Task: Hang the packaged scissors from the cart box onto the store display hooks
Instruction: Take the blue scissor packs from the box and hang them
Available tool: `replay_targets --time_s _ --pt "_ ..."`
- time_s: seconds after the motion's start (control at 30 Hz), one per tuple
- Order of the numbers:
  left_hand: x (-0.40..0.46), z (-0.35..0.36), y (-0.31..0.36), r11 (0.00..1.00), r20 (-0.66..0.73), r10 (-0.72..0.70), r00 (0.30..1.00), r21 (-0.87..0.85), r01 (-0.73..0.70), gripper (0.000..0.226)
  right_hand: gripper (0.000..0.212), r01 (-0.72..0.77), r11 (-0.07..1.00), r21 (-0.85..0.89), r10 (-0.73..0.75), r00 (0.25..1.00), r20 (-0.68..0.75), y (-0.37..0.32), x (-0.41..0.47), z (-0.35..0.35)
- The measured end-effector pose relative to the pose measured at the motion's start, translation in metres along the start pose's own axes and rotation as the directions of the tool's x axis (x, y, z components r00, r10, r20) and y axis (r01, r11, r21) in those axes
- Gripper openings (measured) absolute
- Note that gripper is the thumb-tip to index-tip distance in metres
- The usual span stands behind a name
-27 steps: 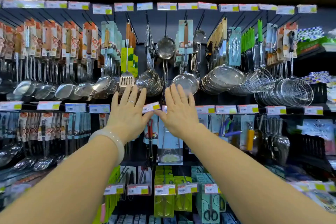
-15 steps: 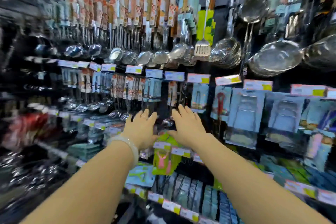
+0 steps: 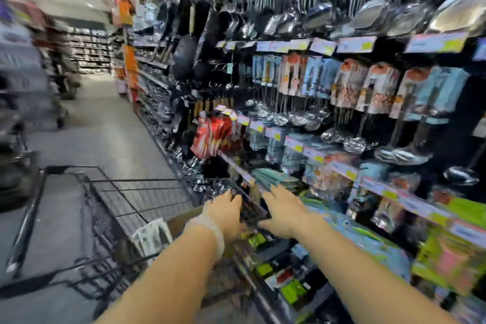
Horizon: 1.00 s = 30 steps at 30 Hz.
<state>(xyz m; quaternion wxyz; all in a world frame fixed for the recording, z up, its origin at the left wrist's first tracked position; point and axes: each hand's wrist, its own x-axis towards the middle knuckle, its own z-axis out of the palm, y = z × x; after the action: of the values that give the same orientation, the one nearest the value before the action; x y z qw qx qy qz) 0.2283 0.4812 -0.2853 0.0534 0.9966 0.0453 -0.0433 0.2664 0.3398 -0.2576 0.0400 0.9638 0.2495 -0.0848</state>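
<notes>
The view is blurred by motion. My left hand (image 3: 226, 212) and my right hand (image 3: 285, 212) reach forward side by side over the far corner of a black wire cart (image 3: 110, 200). Both hands have their fingers spread and hold nothing. A brown cardboard box (image 3: 176, 222) sits in the cart under my left forearm, with green and black packages (image 3: 259, 241) just past my wrists; I cannot tell if they are scissors. The display wall (image 3: 342, 92) with hooks, price tags and hanging utensils fills the right half.
The cart stands at lower left, close against the shelving. A white patterned package (image 3: 151, 237) leans in the cart beside the box. The grey aisle floor (image 3: 105, 126) runs away to the upper left, with blurred racks (image 3: 18, 81) along its left side.
My head has swung left and down, from facing the hook wall to looking along the aisle at the cart. Both hands came down from the price-tag rail to the cart's corner.
</notes>
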Motion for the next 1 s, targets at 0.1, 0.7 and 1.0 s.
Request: replay_targets --time_s 0.1,0.7,1.0 --pt "0.025 0.013 -0.055 0.997 0.056 -0.073 0.996 -0.033 0.075 0.057 0.075 0.071 0.997 0.003 -0.071 0.996 0.046 -0.029 0.052 0.008" --pt "0.248 0.091 -0.193 0.897 0.310 -0.369 0.876 -0.127 0.423 0.056 0.065 0.233 0.966 0.109 -0.253 0.938 0.236 -0.036 0.383 0.091" --pt "0.339 0.167 -0.220 0.752 0.483 -0.433 0.762 -0.273 0.600 0.046 0.055 0.186 0.955 0.233 -0.273 0.857 0.437 -0.037 0.504 0.175"
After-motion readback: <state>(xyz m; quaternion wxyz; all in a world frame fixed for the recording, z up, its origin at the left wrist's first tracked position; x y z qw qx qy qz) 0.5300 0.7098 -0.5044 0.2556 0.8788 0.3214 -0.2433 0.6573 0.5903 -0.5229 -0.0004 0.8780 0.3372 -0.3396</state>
